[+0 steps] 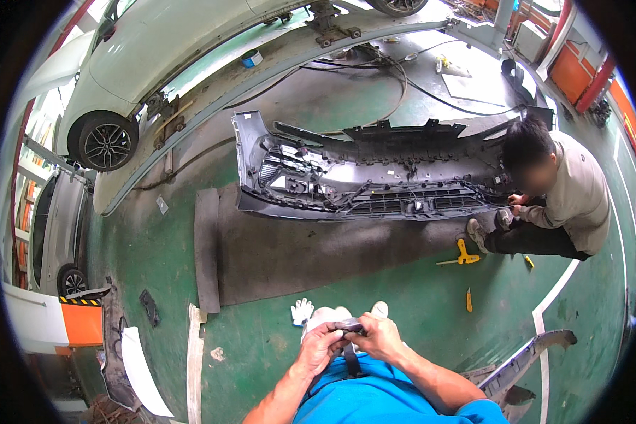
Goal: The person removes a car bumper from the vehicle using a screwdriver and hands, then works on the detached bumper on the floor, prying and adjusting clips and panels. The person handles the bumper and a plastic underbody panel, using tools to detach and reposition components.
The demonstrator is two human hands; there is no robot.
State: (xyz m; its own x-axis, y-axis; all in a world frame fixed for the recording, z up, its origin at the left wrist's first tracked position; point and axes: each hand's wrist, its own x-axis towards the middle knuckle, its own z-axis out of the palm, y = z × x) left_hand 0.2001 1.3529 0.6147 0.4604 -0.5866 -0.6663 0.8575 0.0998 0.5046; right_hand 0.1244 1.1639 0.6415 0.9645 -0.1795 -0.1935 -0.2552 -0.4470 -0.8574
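Note:
Close to my body, my left hand [319, 346] and my right hand [379, 339] meet at the fingertips. Both are closed on one small dark grey part [348, 325] with a smooth, lighter top. My fingers cover much of it, so its exact kind is hidden. A dark strap-like strip [352, 360] hangs just below, against my blue shirt; whether it joins the part I cannot tell. Farther ahead, a car bumper [417, 191] lies with its inner side up on a dark mat [261, 261].
At the bumper's right end crouches a co-worker [572, 191], hands on it. A yellow-handled tool [466, 256] and a yellow cutter [469, 299] lie on the green floor. A white glove [302, 311] rests by my feet. A white car [113, 92] stands on a lift at left.

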